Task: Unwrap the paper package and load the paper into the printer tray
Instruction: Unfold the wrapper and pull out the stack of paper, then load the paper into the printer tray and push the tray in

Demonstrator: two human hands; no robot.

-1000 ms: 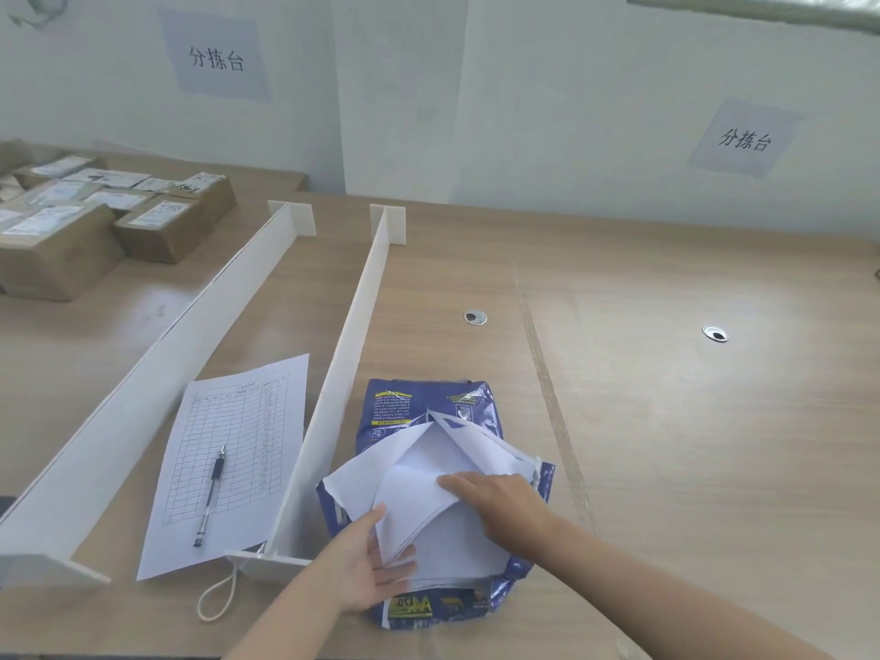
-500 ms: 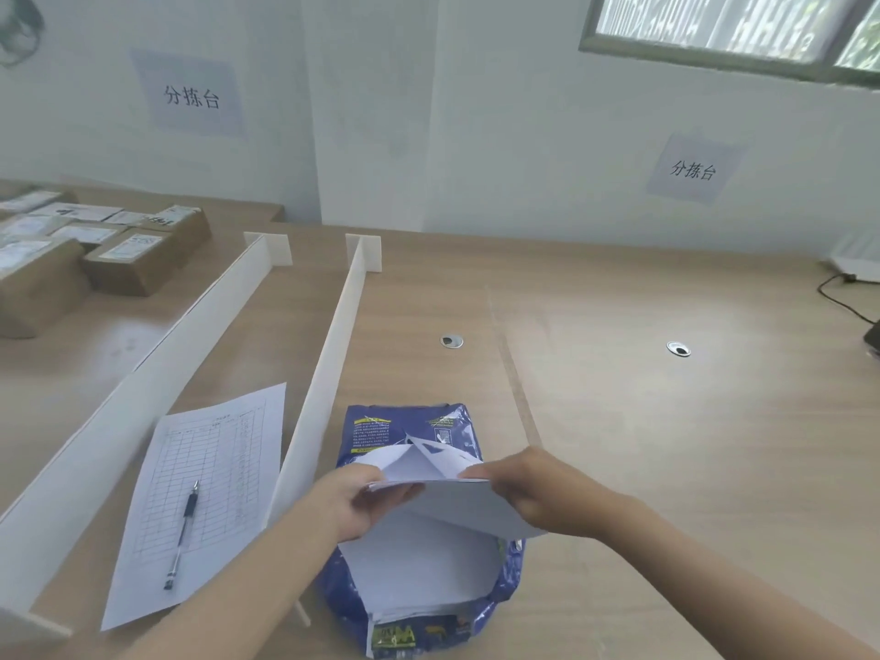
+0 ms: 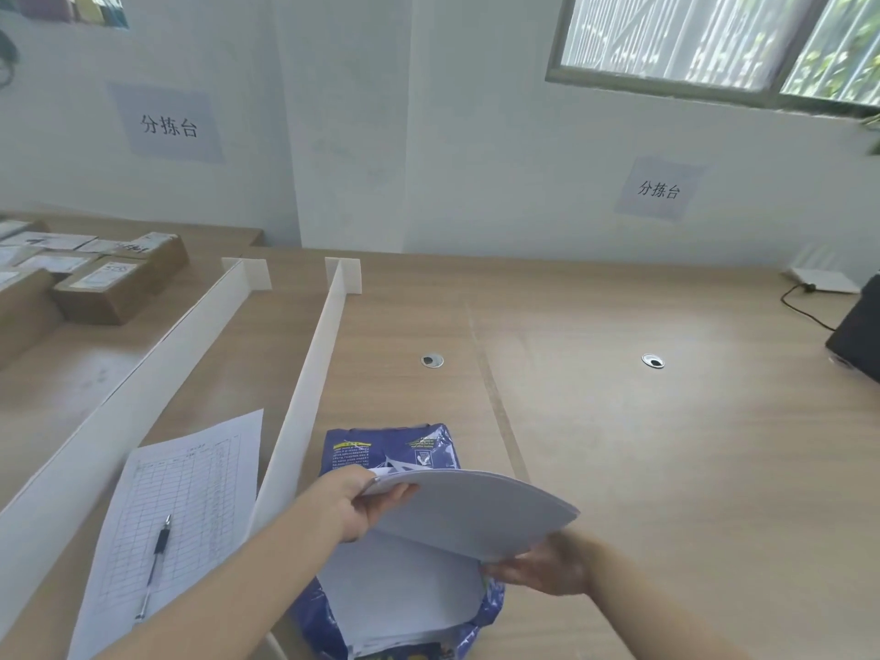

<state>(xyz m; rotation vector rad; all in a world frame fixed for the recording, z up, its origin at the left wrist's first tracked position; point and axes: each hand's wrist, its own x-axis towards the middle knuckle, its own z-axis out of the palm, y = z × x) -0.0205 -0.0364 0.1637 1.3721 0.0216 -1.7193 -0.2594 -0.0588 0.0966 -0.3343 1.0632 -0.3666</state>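
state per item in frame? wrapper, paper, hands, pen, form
blue wrapper: torn open, flat on desk
lifted paper stack: bowed, held above the wrapper
remaining paper: in the wrapper
left hand: gripping stack
right hand: supporting stack from below
pen: lying on printed form

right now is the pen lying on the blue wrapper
No, the pen lies on the printed form, across the white divider.

Black box-like device (image 3: 857,333) at right: cut by the picture edge, type not clear. Brown cardboard boxes (image 3: 95,288) at left: partly out of frame, labels too small to read. Blue paper wrapper (image 3: 395,450): middle hidden under curved white sheet stack (image 3: 476,509), bottom cut off. Printed table form (image 3: 181,507): text unreadable.
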